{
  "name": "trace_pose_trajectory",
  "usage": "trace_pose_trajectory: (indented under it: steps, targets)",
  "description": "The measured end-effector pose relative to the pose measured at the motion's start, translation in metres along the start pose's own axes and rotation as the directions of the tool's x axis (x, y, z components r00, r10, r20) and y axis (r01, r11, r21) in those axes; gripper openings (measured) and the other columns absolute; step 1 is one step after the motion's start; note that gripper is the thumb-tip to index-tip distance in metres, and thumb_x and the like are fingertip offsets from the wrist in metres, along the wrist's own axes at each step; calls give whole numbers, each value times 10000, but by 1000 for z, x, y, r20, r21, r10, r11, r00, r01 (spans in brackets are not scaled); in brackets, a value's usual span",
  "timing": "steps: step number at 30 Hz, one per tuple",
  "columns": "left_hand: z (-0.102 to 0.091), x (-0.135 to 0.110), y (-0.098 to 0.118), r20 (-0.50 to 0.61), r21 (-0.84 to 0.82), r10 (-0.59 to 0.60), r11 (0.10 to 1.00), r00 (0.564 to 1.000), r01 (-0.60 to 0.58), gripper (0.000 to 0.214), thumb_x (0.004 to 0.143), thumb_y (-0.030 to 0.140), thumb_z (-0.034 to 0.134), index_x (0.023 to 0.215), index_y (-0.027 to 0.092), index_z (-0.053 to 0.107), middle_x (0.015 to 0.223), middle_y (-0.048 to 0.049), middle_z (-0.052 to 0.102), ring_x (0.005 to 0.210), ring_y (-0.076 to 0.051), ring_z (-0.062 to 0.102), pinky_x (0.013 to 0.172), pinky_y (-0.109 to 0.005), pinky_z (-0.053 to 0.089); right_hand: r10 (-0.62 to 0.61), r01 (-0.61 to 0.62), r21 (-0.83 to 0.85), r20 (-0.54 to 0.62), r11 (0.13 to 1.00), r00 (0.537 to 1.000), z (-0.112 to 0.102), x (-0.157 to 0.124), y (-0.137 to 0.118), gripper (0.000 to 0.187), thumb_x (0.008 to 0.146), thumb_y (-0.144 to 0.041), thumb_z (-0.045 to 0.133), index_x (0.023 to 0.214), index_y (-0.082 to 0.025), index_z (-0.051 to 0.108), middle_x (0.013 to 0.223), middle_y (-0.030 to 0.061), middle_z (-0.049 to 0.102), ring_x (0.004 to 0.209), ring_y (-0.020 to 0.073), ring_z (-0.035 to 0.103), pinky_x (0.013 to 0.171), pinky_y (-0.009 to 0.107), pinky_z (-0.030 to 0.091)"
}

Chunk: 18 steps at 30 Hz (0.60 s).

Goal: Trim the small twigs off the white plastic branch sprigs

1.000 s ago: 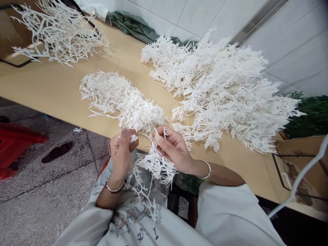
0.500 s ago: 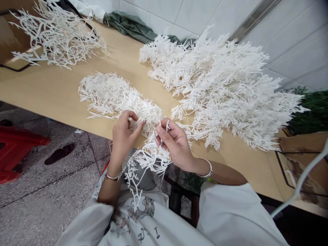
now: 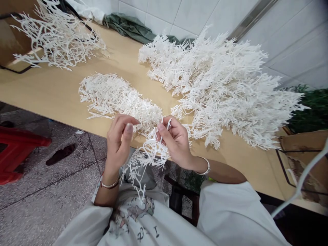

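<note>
My right hand [image 3: 175, 140] pinches a white plastic branch [image 3: 147, 150], its forked, frilly stems hanging over the table's front edge toward my lap. Two stem ends poke up past the thumb and forefinger. To its left, my left hand [image 3: 120, 140] is raised with thumb and forefinger apart and nothing visible between them. Just beyond both hands lies a pile of short white plastic sprigs [image 3: 110, 94]. A much larger heap of bushy white branches [image 3: 217, 85] spreads to the right of that pile.
Bare white stems [image 3: 61, 41] lie tangled at the far left of the tan table [image 3: 51, 85]. Dark green cloth [image 3: 128, 25] runs along the tiled wall. A cardboard box [image 3: 307, 147] and green foliage stand at right. A red stool [image 3: 20, 150] and a dark slipper [image 3: 60, 154] are on the floor.
My left hand has drawn back left and toward me, away from the sprig pile, its thumb turning upward. The right hand keeps its pinch almost unmoved; the hanging stems have swung slightly.
</note>
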<state>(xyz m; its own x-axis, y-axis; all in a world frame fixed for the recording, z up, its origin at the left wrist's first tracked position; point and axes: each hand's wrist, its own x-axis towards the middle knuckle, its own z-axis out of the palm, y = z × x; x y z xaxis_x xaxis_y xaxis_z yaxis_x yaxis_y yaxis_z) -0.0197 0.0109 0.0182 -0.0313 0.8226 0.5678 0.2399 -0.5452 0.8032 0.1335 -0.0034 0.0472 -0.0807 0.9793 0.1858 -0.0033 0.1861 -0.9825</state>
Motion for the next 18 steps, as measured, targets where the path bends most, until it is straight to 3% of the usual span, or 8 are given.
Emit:
trace_pose_trajectory:
  steps: [3, 5, 7, 10, 13, 18]
  targets:
    - [-3, -7, 12, 188, 48, 30, 998, 982, -40, 274, 854, 458, 519, 833, 190, 569, 794, -31, 546, 655, -135, 446, 580, -279, 334, -7, 7, -47, 10, 999, 1000, 1, -2, 0, 241, 864, -362, 577, 750, -201, 440, 554, -58, 511, 429, 38, 395, 390, 184, 293]
    - [-2, -9, 13, 302, 116, 37, 990, 953, -75, 246, 785, 423, 630, 809, 190, 554, 756, -5, 525, 618, -120, 429, 563, -268, 321, 6, -5, -39, 21, 999, 1000, 1, -3, 0, 241, 857, -365, 587, 751, -202, 446, 561, -53, 519, 443, 45, 423, 402, 185, 323]
    - [-1, -11, 12, 360, 140, 16, 988, 933, -71, 183, 823, 343, 601, 762, 187, 528, 687, 18, 479, 582, -107, 408, 548, -261, 304, 21, -21, -5, 34, 1000, 999, 1, -4, 1, 251, 849, -369, 596, 742, -204, 441, 562, -55, 516, 450, 47, 432, 416, 185, 352]
    - [-1, -14, 8, 392, 78, -45, 997, 919, 16, 227, 915, 257, 452, 705, 181, 486, 613, 26, 429, 549, -100, 390, 538, -257, 294, 25, -27, 32, 71, 999, 997, 1, -4, 1, 254, 843, -367, 607, 740, -204, 442, 553, -58, 513, 446, 46, 421, 430, 189, 366]
    - [-1, -17, 7, 390, -15, -69, 997, 918, 82, 258, 935, 238, 408, 687, 181, 454, 593, 30, 408, 534, -93, 381, 532, -248, 296, 1, -3, 23, 108, 1000, 994, 1, -4, 1, 246, 847, -363, 602, 744, -194, 455, 560, -52, 509, 491, 54, 450, 486, 198, 391]
    - [0, -19, 6, 273, -78, -38, 995, 961, 61, 307, 927, 214, 426, 626, 179, 378, 561, 35, 352, 512, -85, 340, 510, -245, 266, 70, -60, -49, 248, 997, 966, -1, -1, 0, 256, 812, -376, 642, 764, -167, 501, 610, -50, 477, 516, 48, 427, 471, 188, 338]
